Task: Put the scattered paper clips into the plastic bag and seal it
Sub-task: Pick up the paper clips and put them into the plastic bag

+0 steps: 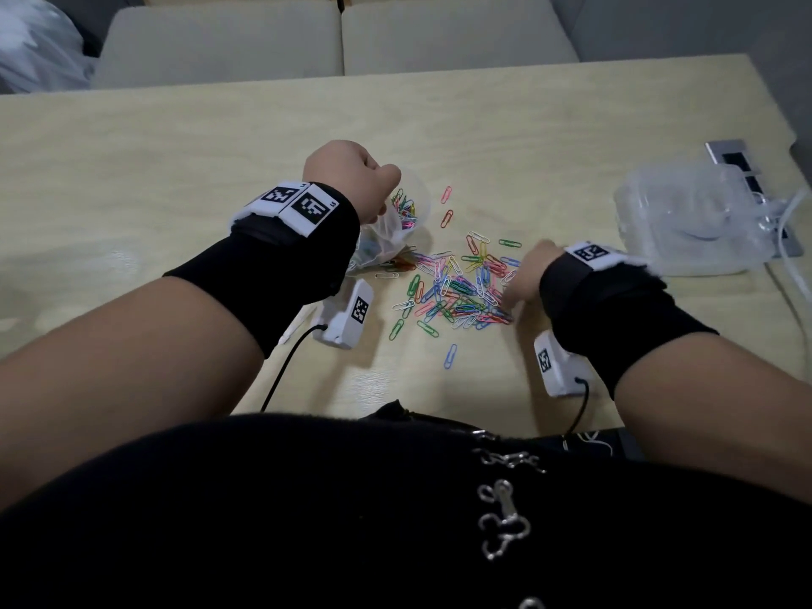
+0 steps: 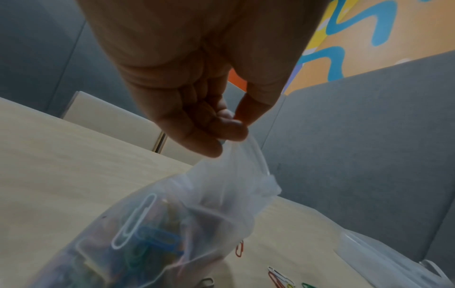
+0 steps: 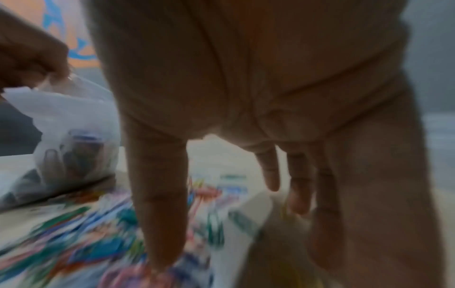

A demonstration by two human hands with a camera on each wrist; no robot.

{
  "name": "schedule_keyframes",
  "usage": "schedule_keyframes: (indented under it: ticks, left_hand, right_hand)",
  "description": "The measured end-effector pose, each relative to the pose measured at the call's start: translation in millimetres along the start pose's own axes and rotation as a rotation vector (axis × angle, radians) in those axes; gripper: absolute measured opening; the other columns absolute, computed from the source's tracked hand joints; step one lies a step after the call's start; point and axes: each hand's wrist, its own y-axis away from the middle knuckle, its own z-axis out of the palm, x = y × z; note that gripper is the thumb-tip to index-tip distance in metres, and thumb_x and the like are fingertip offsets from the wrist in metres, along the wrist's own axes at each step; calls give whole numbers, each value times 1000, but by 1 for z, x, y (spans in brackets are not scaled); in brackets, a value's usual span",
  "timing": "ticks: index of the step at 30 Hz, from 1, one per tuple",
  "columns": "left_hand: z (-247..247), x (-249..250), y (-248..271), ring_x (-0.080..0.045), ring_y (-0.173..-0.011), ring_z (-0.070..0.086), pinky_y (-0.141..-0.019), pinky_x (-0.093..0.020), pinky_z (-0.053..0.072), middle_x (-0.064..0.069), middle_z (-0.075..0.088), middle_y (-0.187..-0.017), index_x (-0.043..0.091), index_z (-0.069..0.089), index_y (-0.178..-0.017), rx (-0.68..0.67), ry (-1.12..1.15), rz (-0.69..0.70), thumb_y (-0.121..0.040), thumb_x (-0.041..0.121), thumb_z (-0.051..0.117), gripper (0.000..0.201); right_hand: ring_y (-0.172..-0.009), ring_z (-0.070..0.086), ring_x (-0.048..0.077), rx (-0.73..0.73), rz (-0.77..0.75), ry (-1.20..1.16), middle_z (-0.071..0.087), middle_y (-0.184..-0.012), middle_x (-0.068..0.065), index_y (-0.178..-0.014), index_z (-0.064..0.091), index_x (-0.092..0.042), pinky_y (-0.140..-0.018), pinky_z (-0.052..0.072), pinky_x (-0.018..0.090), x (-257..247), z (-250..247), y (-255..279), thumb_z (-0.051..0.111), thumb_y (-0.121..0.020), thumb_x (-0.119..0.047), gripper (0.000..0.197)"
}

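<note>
Paper clips (image 1: 461, 287) of many colours are spread in a loose pile on the wooden table (image 1: 175, 160), in front of the person and between the 2 hands. A plastic bag (image 1: 386, 230) is held up at its top edge by the left hand (image 1: 351, 178), just left of the pile, and its bottom rests on the table.

The pinch is shown clearly only in the left wrist view: the thumb and the curled fingers (image 2: 221, 128) are closed on the rim of the bag (image 2: 221, 194), and a white clip and a blue clip, among others, are seen through the thin plastic. In the head view this grip is hidden behind the knuckles.

The right hand (image 1: 525, 274) is lowered onto the right side of the pile. In the right wrist view the fingers (image 3: 160, 194) are seen straight and apart, pointing down at the clips, but the picture is blurred and it cannot be told if a clip is touched.

A second clear bag (image 1: 690, 222) lies far right on the table; what is inside cannot be told.
</note>
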Motion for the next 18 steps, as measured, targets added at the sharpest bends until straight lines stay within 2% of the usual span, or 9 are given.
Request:
schedule_keyframes:
  ticks: [2, 3, 5, 7, 11, 13, 15, 16, 18]
  left_hand:
    - [-2, -2, 1, -28, -69, 73, -77, -42, 60, 7, 62, -41, 9, 63, -68, 0, -1, -5, -76, 23, 51, 21]
    - [-3, -3, 2, -29, -70, 73, -77, -42, 60, 9, 61, -40, 8, 64, -69, 3, 0, -4, -76, 22, 50, 21]
    - [-5, -4, 3, -30, -70, 72, -76, -43, 60, 10, 61, -40, 8, 63, -67, 9, 0, -3, -75, 22, 50, 21]
    - [-7, -4, 5, -29, -69, 73, -76, -42, 61, 10, 61, -39, 9, 62, -66, 13, 3, -9, -75, 22, 49, 21]
    - [-12, -3, 6, -29, -70, 73, -77, -44, 60, -2, 66, -49, 9, 64, -74, 30, 29, -9, -75, 21, 48, 20]
    - [-13, -4, 6, -29, -71, 73, -77, -44, 60, -3, 67, -52, 7, 66, -78, 40, 45, -17, -76, 21, 49, 23]
    - [-14, -5, 6, -29, -70, 73, -76, -43, 61, 1, 65, -45, 4, 68, -80, 50, 50, -22, -75, 21, 49, 26]
    - [-15, -5, 6, -29, -70, 73, -76, -43, 61, -1, 66, -48, 3, 68, -81, 53, 51, -22, -75, 21, 49, 26]
    - [-16, -3, 6, -30, -71, 73, -77, -43, 60, -6, 68, -58, 6, 65, -79, 60, 48, -18, -76, 21, 49, 23]
  right_hand:
    - [-90, 69, 33, -56, 27, 17, 70, -94, 12, -90, 67, -5, -92, 52, 50, 2, 18, -13, 80, -33, -49, 74]
    - [-95, 67, 35, -24, 60, 49, 67, -101, 13, -97, 64, -7, -94, 50, 51, -1, 22, -4, 79, -39, -46, 72]
    - [-114, 56, 41, 113, 66, 4, 54, -120, 17, -119, 46, -4, -100, 44, 52, -3, 30, 15, 77, -60, -35, 73]
    - [-123, 48, 41, 172, -25, -137, 45, -130, 19, -127, 39, -3, -104, 40, 50, -12, 36, 19, 70, -79, -27, 61]
    - [-118, 53, 44, 224, -95, -208, 47, -127, 16, -126, 41, -5, -101, 42, 56, -29, 34, 18, 76, -69, -27, 71]
    - [-109, 59, 42, 198, -144, -123, 58, -116, 17, -117, 52, -6, -96, 46, 57, -32, 36, 21, 77, -61, -34, 68]
    - [-92, 68, 38, 53, -189, 32, 71, -92, 14, -87, 66, -10, -89, 51, 55, -33, 41, 32, 77, -51, -42, 49]
    - [-85, 71, 34, -19, -228, 89, 73, -82, 10, -73, 67, -11, -87, 53, 52, -33, 44, 38, 77, -52, -44, 40]
    - [-78, 71, 32, -51, -272, 115, 72, -75, 6, -68, 66, -9, -85, 54, 51, -37, 58, 33, 74, -57, -48, 41]
